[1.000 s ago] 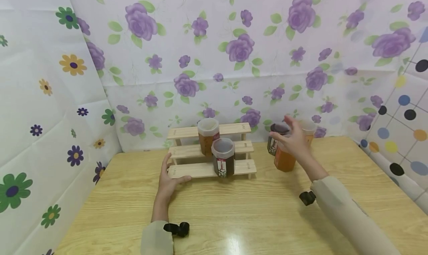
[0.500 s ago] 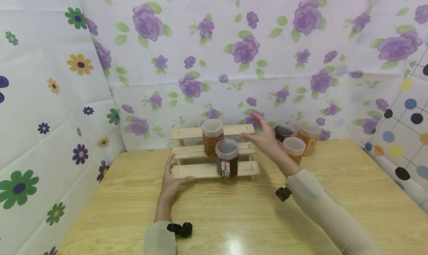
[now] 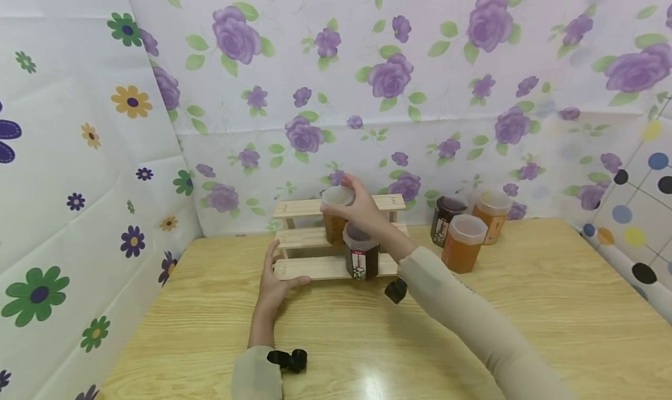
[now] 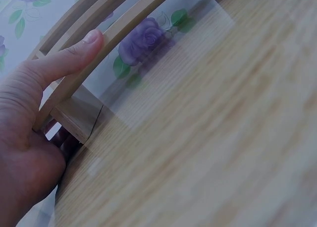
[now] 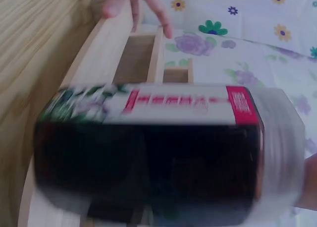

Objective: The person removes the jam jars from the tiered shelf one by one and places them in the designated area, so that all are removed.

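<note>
A three-step wooden shelf (image 3: pixel 303 268) stands on the table. My left hand (image 3: pixel 273 289) holds its left end, thumb along the front of the lowest board; in the left wrist view the other fingers are mostly hidden behind the leg. On the middle step is an amber-filled jar (image 3: pixel 334 228) with a pale lid (image 3: pixel 336 196). My right hand (image 3: pixel 364 207) has its thumb and fingers around that lid from the right. In front, on the lowest step, a dark jar (image 3: pixel 362 260) with a red-and-white label stands partly under my right forearm; it fills much of the right wrist view.
Right of the shelf stand three more jars: a dark one (image 3: pixel 445 220), an amber one (image 3: pixel 463 245) in front, and a lighter amber one (image 3: pixel 492 216) behind. A flowered cloth (image 3: pixel 357 97) hangs close behind the wooden table (image 3: pixel 336 330).
My right hand has moved left from over the jars at the right, across the shelf, to the amber jar's lid. The left hand stays on the shelf's left end. The view shifts slightly.
</note>
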Motion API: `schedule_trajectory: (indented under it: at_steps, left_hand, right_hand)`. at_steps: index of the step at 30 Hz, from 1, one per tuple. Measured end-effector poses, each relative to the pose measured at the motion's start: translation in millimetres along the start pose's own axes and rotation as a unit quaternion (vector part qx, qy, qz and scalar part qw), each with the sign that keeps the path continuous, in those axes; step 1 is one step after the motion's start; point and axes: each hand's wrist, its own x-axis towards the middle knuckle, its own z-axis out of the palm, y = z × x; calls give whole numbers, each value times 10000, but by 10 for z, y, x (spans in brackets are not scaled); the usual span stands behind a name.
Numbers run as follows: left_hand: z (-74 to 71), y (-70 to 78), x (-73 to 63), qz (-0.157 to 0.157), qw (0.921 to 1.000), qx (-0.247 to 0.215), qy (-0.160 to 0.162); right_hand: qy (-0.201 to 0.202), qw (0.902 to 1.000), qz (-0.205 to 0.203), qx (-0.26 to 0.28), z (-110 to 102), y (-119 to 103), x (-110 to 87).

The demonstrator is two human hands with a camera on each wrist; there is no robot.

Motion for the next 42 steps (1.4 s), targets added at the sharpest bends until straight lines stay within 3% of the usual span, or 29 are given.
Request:
schedule_trajectory:
  at_steps: [5,10,17,28,37,42]
  left_hand:
    - [19,49,-14,-93,9999,-60,-59]
    - [17,62,-19,-203,9998,-79,-38]
    - [-17,6,-15,-180,9997,109,109]
    - [16,20,-3,-124,9999,72,91]
    - [15,10,14,-2,10000,-35,51]
    - [10,2,6,-27,10000,54,32]
  right_hand:
    - [195,9997,140,-16,84,5,129]
    - [262,9990,75,-362,109,45,159]
    - [262,9970,15,-730,170,38,182]
    - [515,9929,147,-1058,171,50,195]
    - [941,9923,196,-776,126,26,177]
    - [969,9933,157,-604,126,37,154]
